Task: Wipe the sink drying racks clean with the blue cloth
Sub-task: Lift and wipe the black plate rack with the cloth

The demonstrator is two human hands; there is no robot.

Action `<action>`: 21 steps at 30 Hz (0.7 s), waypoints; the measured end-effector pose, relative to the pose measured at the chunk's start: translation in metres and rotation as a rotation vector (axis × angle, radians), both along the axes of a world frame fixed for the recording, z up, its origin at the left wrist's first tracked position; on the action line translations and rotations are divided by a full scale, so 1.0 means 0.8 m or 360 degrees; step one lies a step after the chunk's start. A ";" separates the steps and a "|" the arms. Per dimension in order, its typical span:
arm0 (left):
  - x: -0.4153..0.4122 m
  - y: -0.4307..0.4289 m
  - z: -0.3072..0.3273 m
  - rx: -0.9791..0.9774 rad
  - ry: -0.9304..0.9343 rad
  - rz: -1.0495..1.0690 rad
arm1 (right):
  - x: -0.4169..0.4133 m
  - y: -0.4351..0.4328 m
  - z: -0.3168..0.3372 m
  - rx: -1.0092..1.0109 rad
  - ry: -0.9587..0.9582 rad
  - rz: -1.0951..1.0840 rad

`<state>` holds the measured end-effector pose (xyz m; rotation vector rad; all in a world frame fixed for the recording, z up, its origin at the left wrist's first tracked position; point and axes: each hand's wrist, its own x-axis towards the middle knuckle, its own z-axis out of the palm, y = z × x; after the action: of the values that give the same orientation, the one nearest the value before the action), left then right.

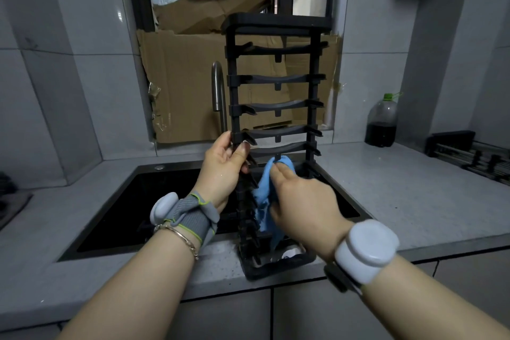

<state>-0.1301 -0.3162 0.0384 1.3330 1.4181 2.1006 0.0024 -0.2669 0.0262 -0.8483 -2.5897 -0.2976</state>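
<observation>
A black drying rack [276, 80] stands upright on its end, its foot on the counter's front edge before the sink. My left hand [223, 168] grips the rack's left rail at mid height. My right hand [300, 201] holds the blue cloth [265, 190] bunched in its fingers and presses it against a lower crossbar of the rack. The cloth's tail hangs down in front of the lower bars, which my hands partly hide.
The black sink [154, 201] lies behind the rack, with a steel tap [219, 94] at its back. A second rack [474, 157] lies on the grey counter [400, 196] at right, near a dark-liquid bottle [382, 121]. Cardboard [187, 85] covers the window.
</observation>
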 end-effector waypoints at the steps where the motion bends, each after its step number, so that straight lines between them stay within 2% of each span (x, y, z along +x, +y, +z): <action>1: 0.000 0.000 0.000 -0.0001 -0.0007 -0.0021 | 0.006 0.008 0.005 0.0028 -0.0029 -0.0065; 6: -0.003 -0.002 -0.001 0.0013 -0.0006 -0.0078 | 0.024 0.030 0.032 0.0191 -0.0109 -0.0202; 10: -0.001 -0.001 -0.001 0.0015 0.0005 -0.0062 | 0.008 0.021 0.023 0.0163 -0.0175 -0.0268; 15: 0.001 0.001 -0.001 0.0028 -0.0001 -0.0030 | -0.003 -0.010 0.010 -0.0068 -0.0024 -0.0045; 19: 0.000 0.001 -0.003 0.0036 -0.0028 -0.0037 | -0.006 -0.029 0.008 -0.0486 0.0196 0.0278; 21: -0.001 0.001 -0.005 0.0051 -0.0038 -0.0073 | -0.002 -0.027 0.007 -0.0558 0.0203 0.0315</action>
<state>-0.1311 -0.3157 0.0343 1.3350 1.3371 2.1109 0.0007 -0.2887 0.0320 -0.6863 -2.6151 0.2660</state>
